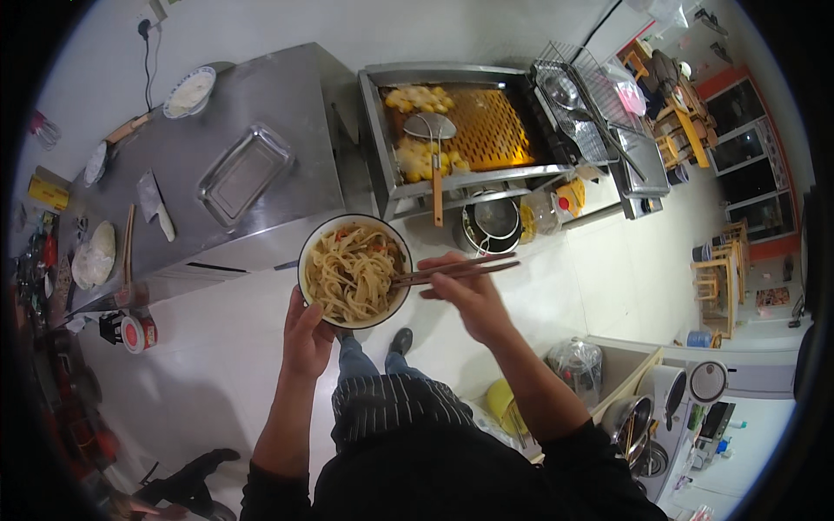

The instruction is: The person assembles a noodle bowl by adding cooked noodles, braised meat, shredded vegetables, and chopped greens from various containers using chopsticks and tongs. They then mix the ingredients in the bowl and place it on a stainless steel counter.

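My left hand (pixel 307 334) grips the near left side of a white, dark-rimmed bowl (pixel 372 321), thumb up by the rim and fingers hidden underneath. Flat noodles (pixel 352 273) with bits of orange and green fill it. Held in my right hand (pixel 467 300) is a pair of brown chopsticks (pixel 499 262), lying nearly level; their tips reach over the bowl's right rim into the noodles. Both hands are above the floor, in front of my striped apron (pixel 400 404).
Ahead stands a fryer (pixel 373 130) with golden food (pixel 421 162) and a wooden-handled strainer (pixel 430 127) across it. The steel counter (pixel 295 87) at left bears a metal tray (pixel 248 174) and a cleaver (pixel 155 204). Pots (pixel 627 417) stand at lower right; someone's dark-clothed leg (pixel 187 486) shows lower left.
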Tool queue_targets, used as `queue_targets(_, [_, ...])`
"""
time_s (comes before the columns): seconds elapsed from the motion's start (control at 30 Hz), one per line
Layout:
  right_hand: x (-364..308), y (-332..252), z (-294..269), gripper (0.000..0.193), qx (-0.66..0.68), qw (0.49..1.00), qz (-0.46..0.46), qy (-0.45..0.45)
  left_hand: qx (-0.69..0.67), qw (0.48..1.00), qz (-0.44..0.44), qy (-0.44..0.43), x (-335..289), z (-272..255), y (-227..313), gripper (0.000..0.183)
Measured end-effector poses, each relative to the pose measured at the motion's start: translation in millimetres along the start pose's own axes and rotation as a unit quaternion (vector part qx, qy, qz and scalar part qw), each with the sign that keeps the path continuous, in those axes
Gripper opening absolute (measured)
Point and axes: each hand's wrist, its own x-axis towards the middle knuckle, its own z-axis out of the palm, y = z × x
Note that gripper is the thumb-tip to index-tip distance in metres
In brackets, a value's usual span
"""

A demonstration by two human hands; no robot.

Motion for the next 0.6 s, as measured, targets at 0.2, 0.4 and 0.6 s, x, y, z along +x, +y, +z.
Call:
queue_targets(0.2, [75,68,48,0.032,0.097,0.989,0.102,-0.05,-0.05,0.999,0.008,0.018,46,-63,4,0.042])
queue_targets(0.4, [152,100,80,0.029,0.085,0.985,0.15,-0.009,-0.064,0.997,-0.03,0.032,105,-120,25,0.039])
queue_targets(0.6, [208,119,91,0.032,0.089,0.988,0.127,-0.016,0.045,0.992,-0.114,0.035,154,-153,53,0.052])
